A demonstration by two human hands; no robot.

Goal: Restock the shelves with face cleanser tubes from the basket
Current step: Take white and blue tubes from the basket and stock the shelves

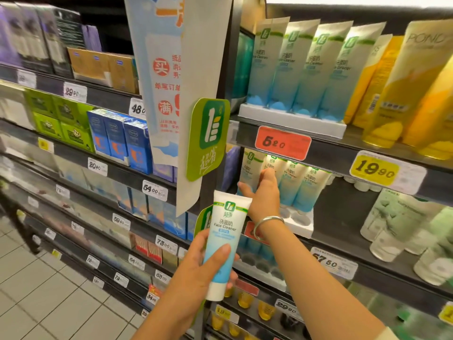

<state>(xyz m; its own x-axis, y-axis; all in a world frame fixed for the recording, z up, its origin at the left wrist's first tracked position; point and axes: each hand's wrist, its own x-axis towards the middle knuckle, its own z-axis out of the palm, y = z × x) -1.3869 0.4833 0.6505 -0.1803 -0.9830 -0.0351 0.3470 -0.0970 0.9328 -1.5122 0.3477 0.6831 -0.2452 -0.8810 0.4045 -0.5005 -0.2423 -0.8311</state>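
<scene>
A: Head view: left hand [208, 263] wrapped round a face cleanser tube [224, 244], cap end down, label facing out. Thumb laid across the blue lower part, other fingers [234, 274] curled behind it. Probably held so as a spare, ready for shelving.

B: And the right hand [263, 195]?

A: Reaching up and forward into the middle shelf [343, 241], arm stretched nearly straight, silver bangle [267, 227] at the wrist. Fingers spread and mostly straight, index fingertip touching one of the shelved tubes [289, 185], thumb out to the left. Nothing gripped there. Likely steadying or nudging the row upright.

B: Why upright on their caps?

A: Seated in a white tray [300, 223] with round sockets, so standing cap-down with labels forward. Same arrangement on the shelf above, in an upper tray [291, 123] over a red price tag [283, 143]. Front sockets of the middle tray showing bare, so probably room for the held tube just before the standing row.

B: Basket anywhere?

A: Not in view. Only the one tube in hand, held well below and left of the row, apart from the tray.

B: Anything awkward?

A: Green brand sign [208, 139] jutting from the shelf upright, just left of the reach.
</scene>
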